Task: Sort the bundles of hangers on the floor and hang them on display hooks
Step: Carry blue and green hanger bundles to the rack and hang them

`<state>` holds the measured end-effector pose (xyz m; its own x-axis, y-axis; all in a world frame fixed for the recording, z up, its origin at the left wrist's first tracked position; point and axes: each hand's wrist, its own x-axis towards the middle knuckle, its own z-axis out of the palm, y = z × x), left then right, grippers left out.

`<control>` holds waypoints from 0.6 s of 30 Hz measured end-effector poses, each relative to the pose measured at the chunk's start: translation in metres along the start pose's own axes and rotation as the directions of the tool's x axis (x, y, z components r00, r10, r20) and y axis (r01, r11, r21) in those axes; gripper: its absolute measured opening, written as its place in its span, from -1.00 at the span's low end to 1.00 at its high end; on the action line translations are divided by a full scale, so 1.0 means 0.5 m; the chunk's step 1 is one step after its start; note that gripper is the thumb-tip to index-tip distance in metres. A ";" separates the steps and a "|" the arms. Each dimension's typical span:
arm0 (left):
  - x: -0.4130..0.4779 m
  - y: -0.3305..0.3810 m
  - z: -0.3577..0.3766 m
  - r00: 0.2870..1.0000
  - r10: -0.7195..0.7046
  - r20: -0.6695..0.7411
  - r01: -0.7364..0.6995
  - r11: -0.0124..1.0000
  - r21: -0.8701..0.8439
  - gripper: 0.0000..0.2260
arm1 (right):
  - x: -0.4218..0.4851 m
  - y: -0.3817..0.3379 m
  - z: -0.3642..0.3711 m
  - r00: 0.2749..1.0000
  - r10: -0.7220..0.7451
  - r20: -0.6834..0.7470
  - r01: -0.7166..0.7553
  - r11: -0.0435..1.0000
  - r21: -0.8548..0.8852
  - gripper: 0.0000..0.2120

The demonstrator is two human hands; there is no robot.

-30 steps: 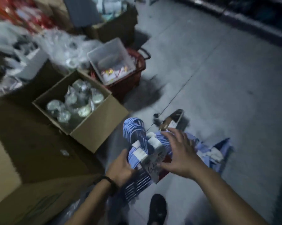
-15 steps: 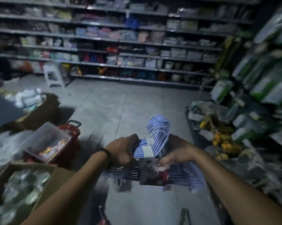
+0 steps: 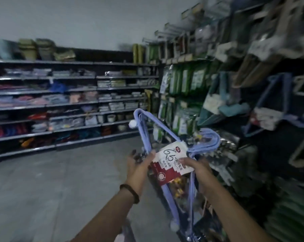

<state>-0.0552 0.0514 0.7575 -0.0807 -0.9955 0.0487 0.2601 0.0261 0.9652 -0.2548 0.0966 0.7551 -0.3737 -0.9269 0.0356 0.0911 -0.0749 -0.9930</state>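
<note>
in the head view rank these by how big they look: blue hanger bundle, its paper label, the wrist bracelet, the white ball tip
1. hanger bundle
2. paper label
3. wrist bracelet
4. white ball tip
The bracelet sits nearer the camera, so its lead over the ball tip is unsure.

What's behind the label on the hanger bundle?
Blue hangers pass behind the label, hooks poking out past its right edge. Whatever ties them together is covered by it.

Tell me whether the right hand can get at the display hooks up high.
Probably not yet: the right hand grips the hanger bundle well below the display hooks, though nothing stands between them.
</note>
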 end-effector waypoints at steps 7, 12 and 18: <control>0.085 0.061 0.260 0.926 -0.012 0.377 0.131 0.947 -0.293 -0.37 | 0.021 -0.017 -0.207 0.990 0.143 -0.007 -0.133 0.936 0.325 -0.27; 0.099 0.034 0.423 0.883 0.103 0.457 -0.060 0.992 -0.108 -0.75 | 0.014 -0.056 -0.289 0.966 0.153 -0.208 -0.089 0.953 0.290 -0.34; 0.191 0.031 0.585 0.837 0.075 0.543 -0.022 0.994 -0.103 -0.86 | 0.000 -0.140 -0.333 0.931 0.106 -0.349 -0.080 0.993 0.086 -0.35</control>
<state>-0.3402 -0.0168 0.8520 -0.5704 -0.7817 0.2522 0.3595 0.0384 0.9323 -0.4149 0.1628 0.8060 -0.6603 -0.7427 -0.1110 0.2002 -0.0316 -0.9793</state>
